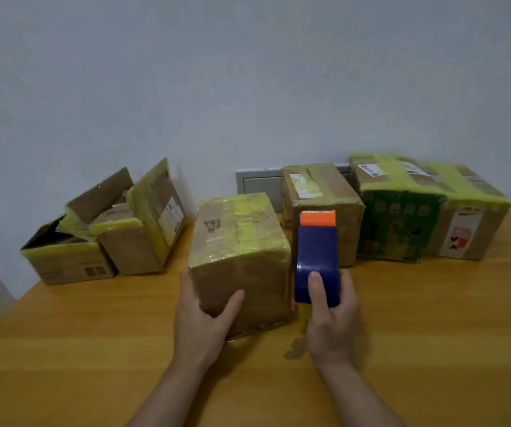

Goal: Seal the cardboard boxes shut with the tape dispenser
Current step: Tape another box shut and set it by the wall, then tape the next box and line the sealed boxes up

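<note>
Tabletop (63, 349) near edge: both forearms come in, and everything sits toward the far edge.

Taped row (399, 223) at far right corner: three boxes, flaps down, yellow tape over the tops. They look done.

Far left corner: low open box (66, 263) touches tall open box (137, 238). Flaps are up on both. The tall one shows brown card or paper inside, the low one is dark, can't tell contents.

Centre box (242, 257) sits mid-table, closed, with yellow bands over the top and down the near face. It reads as sealed or nearly so.

Dispenser (317, 257) is just beside the centre box's right face, can't tell if touching. Long axis points away from the person, with the orange cutter at the far end and the yellow roll at the palm end.

Right hand (331, 318) is clamped on the dispenser, thumb flat along the blue body.

Left hand (202, 318) holds the centre box's near left corner, thumb on the near face, fingers wrapped round the side, hidden.

Key relation: unsealed boxes lie left of the centre box, on the left hand's side, so the dispenser has to cross over.
</note>
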Demonstrator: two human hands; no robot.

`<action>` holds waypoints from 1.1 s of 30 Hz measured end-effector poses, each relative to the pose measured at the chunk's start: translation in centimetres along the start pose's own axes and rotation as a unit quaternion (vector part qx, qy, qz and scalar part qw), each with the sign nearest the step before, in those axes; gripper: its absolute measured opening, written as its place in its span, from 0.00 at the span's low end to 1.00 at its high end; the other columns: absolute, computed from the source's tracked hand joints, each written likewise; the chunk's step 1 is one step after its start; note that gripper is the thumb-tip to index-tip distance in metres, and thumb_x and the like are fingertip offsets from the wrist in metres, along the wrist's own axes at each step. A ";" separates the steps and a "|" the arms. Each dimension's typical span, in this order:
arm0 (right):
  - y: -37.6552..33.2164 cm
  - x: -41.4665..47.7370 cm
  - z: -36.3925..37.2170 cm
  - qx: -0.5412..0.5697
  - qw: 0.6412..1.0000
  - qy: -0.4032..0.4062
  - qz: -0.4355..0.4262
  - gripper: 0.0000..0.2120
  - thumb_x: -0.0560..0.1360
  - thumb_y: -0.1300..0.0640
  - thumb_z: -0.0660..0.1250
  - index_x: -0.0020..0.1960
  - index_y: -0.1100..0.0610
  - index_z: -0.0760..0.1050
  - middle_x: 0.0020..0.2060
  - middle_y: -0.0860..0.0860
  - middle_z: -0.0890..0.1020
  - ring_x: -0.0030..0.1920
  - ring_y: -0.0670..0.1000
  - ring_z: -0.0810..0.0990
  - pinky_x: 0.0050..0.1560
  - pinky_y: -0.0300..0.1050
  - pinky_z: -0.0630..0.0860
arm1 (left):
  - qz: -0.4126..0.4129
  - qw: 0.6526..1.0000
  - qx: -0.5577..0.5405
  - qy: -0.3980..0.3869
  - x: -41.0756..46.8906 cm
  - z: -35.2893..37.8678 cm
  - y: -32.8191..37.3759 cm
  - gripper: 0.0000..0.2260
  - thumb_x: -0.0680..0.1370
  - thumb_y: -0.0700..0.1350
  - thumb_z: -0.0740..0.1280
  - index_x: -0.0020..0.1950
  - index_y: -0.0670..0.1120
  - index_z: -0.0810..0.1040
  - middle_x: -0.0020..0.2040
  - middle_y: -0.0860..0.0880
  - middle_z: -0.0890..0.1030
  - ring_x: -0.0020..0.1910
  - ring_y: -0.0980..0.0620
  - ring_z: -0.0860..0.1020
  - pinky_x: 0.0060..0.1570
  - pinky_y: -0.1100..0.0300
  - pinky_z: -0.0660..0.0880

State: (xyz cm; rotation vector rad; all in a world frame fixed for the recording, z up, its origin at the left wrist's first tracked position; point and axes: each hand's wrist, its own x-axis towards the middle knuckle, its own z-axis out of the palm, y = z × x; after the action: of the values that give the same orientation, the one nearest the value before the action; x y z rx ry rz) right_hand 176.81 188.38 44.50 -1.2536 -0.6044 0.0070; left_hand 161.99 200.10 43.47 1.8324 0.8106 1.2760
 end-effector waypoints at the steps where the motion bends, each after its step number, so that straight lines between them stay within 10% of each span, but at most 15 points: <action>1: 0.1 0.2 0.1 -0.004 1.000 0.003 0.000 0.16 0.74 0.38 0.65 0.50 0.50 0.76 0.41 0.46 0.83 0.36 0.48 0.80 0.35 0.39 0.76 | -0.004 1.000 0.009 -0.009 0.3 0.2 -0.5 0.36 0.66 0.70 0.75 0.70 0.73 0.63 0.60 0.71 0.77 0.61 0.70 0.76 0.52 0.75 0.74; 10: 1.2 0.4 0.0 -0.028 0.999 0.016 0.025 0.17 0.74 0.35 0.65 0.49 0.48 0.76 0.38 0.49 0.83 0.34 0.57 0.82 0.33 0.55 0.79 | -0.040 0.996 0.055 -0.054 6.5 4.3 -3.7 0.37 0.68 0.76 0.71 0.74 0.63 0.71 0.65 0.57 0.78 0.64 0.55 0.77 0.62 0.48 0.79; 18: 1.3 -0.1 0.4 -0.046 0.998 -0.022 0.029 0.17 0.75 0.35 0.65 0.52 0.48 0.76 0.41 0.47 0.84 0.36 0.55 0.83 0.36 0.57 0.81 | -0.040 0.991 0.115 -0.051 7.9 5.9 -5.5 0.30 0.72 0.77 0.64 0.70 0.65 0.68 0.61 0.61 0.81 0.60 0.56 0.80 0.56 0.53 0.81; 23: 0.8 -0.6 0.5 -0.048 0.998 -0.027 0.018 0.19 0.74 0.33 0.63 0.53 0.47 0.76 0.43 0.46 0.84 0.37 0.52 0.83 0.34 0.40 0.79 | -0.050 0.980 0.180 -0.073 8.7 6.3 -5.6 0.33 0.72 0.80 0.58 0.69 0.61 0.68 0.60 0.57 0.82 0.60 0.49 0.79 0.55 0.46 0.81; 33: 0.1 -1.7 1.0 -0.047 0.991 -0.128 -0.004 0.09 0.75 0.34 0.65 0.51 0.37 0.76 0.43 0.47 0.83 0.36 0.53 0.82 0.32 0.55 0.81 | -0.095 0.973 0.172 -0.118 10.0 5.9 -5.5 0.34 0.71 0.79 0.61 0.68 0.58 0.71 0.61 0.56 0.83 0.60 0.49 0.80 0.54 0.49 0.79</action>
State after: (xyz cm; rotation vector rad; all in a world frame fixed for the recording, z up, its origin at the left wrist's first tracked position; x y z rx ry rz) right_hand 174.95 188.75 43.83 -1.3527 -0.8399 0.1359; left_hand 170.24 209.91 42.28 2.0695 1.0948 0.8141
